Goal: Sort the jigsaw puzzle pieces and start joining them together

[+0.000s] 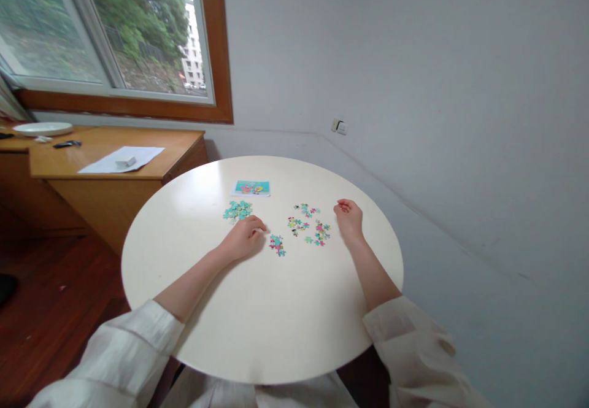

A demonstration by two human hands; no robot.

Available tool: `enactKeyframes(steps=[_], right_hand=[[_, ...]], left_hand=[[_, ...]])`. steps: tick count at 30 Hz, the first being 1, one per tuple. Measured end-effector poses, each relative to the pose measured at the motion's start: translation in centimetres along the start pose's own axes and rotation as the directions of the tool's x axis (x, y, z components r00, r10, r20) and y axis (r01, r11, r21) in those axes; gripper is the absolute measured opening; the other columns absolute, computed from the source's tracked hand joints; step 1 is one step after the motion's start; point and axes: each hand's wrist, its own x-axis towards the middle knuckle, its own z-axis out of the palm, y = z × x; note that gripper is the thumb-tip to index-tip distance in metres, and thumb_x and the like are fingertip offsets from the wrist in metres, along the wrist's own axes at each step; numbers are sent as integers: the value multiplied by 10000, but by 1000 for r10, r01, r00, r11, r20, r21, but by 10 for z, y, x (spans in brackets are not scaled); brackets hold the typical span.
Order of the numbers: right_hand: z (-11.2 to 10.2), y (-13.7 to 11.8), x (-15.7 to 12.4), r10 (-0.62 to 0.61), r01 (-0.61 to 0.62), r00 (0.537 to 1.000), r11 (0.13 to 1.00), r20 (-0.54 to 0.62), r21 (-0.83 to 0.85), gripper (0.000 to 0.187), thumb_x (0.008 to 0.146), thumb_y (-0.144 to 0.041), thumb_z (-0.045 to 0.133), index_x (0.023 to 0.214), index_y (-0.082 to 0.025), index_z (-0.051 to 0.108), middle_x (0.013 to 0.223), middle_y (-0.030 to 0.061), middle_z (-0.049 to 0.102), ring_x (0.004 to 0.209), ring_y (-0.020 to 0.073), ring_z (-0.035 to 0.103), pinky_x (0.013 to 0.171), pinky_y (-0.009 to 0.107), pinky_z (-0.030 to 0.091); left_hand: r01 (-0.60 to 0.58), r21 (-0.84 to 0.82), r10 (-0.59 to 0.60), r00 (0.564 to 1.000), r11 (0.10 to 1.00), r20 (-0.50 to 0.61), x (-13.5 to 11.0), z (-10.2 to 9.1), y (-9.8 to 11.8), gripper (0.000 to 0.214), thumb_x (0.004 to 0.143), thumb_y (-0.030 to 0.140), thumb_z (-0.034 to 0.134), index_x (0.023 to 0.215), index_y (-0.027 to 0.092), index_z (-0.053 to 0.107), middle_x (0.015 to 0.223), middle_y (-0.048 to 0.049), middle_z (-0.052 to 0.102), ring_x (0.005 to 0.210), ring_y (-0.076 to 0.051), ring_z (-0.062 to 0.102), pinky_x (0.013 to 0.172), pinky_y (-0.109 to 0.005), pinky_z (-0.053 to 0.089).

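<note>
My left fingers [257, 223] curl beside clustered puzzle pieces [277, 246]; my right fingers [344, 205] curl too; whether either grips anything, I cannot tell.

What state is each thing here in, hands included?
Left hand: loosely curled
Right hand: loosely curled
Teal puzzle pieces: heaped
Mixed-colour puzzle pieces: spread in small groups
Puzzle cluster by left hand: apparently joined
Picture card: flat, picture up
White paper: lying flat
Window: unclear whether fully shut

The sleeves [122, 350] are off-white, loose and creased.
</note>
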Motion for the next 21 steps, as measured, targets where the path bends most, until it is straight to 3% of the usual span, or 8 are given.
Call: enactKeyframes(steps=[10,21], right_hand=[[0,-6,-4,7,-7,1000,1000,9,0,194,525,-181,594,714,-171,554,629,-25,536,586,114,479,611,275,408],[-3,-7,-5,-78,80,997,995,27,-60,181,526,-227,583,696,-187,538,619,-31,513,568,107,438,569,261,389]], left_hand=[[-13,5,13,1000,1000,2,0,0,0,338,692,57,381,831,138,678,901,-86,643,873,-193,604,828,-324,476],[-7,0,7,1000,1000,2,0,-1,1,334,691,59,384,828,144,677,904,-82,644,863,-188,606,825,-320,480]])
